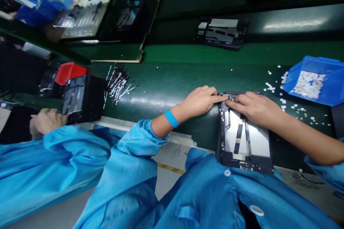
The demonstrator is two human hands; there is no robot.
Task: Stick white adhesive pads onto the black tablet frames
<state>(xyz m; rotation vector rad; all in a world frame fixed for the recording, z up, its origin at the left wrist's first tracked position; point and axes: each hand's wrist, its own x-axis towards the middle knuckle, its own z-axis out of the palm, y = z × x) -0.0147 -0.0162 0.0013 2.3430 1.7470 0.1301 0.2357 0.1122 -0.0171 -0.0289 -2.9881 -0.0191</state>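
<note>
An opened tablet-like device (258, 139), with black edges, silver plates and dark flat cables, lies in front of me at the bench edge. My left hand (199, 102), wearing a blue wristband (172, 118), reaches in from the left. Its index finger is stretched out, the tip on the device's upper left corner; the other fingers are bent. My right hand (252, 109) rests over the upper part, its index fingertip at that same corner. Both thumbs are mostly hidden. Nothing shows held in either hand, though any tiny part under the fingertips would be covered.
On the right, a blue bin (331, 82) holds small white pieces, with more scattered beside it. Another opened device (220, 32) lies farther back. Thin strips (118, 84) are heaped left, near a red bin (70, 72). A co-worker's hand (49, 121) touches a device stack (83, 98).
</note>
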